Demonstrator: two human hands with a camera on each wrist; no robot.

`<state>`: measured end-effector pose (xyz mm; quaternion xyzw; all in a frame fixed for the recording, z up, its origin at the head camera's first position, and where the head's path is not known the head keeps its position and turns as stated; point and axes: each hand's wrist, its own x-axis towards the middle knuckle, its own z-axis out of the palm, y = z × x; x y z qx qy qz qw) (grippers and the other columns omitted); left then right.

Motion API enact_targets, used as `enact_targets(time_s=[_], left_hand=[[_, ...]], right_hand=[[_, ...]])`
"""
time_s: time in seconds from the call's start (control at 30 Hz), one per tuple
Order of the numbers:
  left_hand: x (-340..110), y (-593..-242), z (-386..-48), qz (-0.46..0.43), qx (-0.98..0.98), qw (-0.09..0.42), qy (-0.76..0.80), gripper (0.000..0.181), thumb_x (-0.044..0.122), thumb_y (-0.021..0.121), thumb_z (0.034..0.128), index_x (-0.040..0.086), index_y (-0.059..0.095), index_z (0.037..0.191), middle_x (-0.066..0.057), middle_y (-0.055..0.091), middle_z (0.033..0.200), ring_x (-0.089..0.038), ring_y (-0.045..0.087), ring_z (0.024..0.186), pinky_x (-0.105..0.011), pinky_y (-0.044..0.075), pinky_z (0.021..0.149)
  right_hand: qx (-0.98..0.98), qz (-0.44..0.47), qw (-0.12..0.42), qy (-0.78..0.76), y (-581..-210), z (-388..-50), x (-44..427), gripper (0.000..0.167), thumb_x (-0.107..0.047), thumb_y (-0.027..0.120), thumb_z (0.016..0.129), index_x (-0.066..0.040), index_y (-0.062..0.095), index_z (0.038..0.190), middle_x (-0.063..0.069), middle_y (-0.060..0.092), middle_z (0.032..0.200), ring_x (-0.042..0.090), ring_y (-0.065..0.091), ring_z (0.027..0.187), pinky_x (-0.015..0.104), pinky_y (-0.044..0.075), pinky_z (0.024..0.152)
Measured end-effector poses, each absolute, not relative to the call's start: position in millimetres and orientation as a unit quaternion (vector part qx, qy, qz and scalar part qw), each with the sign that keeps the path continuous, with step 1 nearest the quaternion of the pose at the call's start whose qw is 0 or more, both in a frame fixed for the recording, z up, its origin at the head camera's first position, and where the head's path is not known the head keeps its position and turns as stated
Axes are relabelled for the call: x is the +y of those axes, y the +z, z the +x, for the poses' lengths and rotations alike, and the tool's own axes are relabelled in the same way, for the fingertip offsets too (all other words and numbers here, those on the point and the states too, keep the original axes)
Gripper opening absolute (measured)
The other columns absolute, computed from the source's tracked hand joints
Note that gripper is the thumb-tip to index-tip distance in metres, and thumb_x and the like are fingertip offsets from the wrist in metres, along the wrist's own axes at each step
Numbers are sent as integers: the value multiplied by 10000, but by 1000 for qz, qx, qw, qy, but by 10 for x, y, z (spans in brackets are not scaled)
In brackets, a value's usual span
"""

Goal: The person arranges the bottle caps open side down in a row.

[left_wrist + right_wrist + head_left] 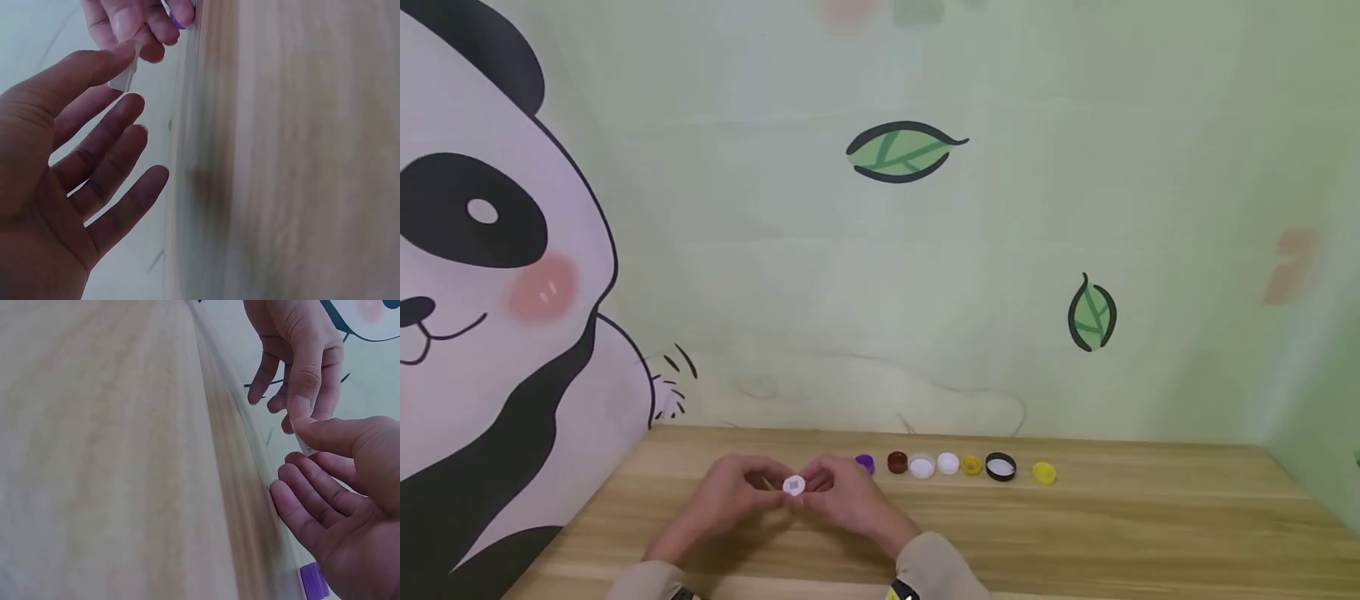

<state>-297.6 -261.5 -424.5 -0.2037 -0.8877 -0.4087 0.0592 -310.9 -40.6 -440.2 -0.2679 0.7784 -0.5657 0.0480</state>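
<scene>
A small white round cap [793,485], with a grey square print on its face, is held up between both hands above the table. My left hand [733,493] pinches it from the left between thumb and finger. From the other side my right hand [848,497] pinches it as well. In the left wrist view the cap [120,78] appears nearly edge-on at the thumb tip, while the left hand's other fingers [128,209] spread loosely. Only a sliver of the cap [307,448] shows in the right wrist view, the thumbs covering the rest.
Along the back of the wooden table [1112,533] runs a row of caps: purple [866,464], dark red [897,462], clear-rimmed white [922,467], white [948,463], amber [972,465], black-rimmed [1001,477] and yellow [1044,473]. Behind stands a green wall [760,208] with a panda picture.
</scene>
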Motion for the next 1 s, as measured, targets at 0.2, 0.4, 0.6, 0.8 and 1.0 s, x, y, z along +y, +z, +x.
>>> enact_targets(time_s=[0.2,0.4,0.6,0.8,1.0], left_hand=[[-2623,-4238,-2985,-217,-889,14,-404,211,200,911,844,134,813,1018,56,766,902,-151,680,782,-277,558,690],[-2627,-4234,-2981,-232,-884,-6,-405,228,167,913,830,124,792,1018,36,743,895,-182,660,771,-286,554,656],[-2620,-4228,-2981,-235,-881,-46,-408,233,99,894,826,84,762,1018,-2,741,927,-202,679,823,-289,551,670],[-2654,-4234,-2977,-247,-879,-63,-403,226,53,870,821,67,747,1010,-13,735,927,-198,678,839,-292,547,666],[-2709,-4259,-2948,-252,-873,-70,-412,229,57,864,802,61,752,1002,-17,734,931,-186,688,823,-278,556,689]], right_hand=[[786,-272,60,-551,-4406,-3097,-395,175,-33,861,873,-47,733,992,-29,699,866,84,645,784,243,548,755],[793,-273,62,-541,-4409,-3066,-395,176,-56,877,865,-57,732,964,-46,695,840,67,641,758,231,545,738],[805,-273,70,-522,-4418,-3052,-389,166,-39,869,865,-68,730,952,-60,684,829,58,628,751,224,538,737],[807,-281,70,-515,-4416,-3036,-420,171,-6,864,851,-61,729,942,-59,688,825,48,625,744,217,537,741],[817,-301,60,-489,-4418,-3039,-462,203,7,882,825,-71,736,942,-78,695,814,17,624,743,198,534,754]])
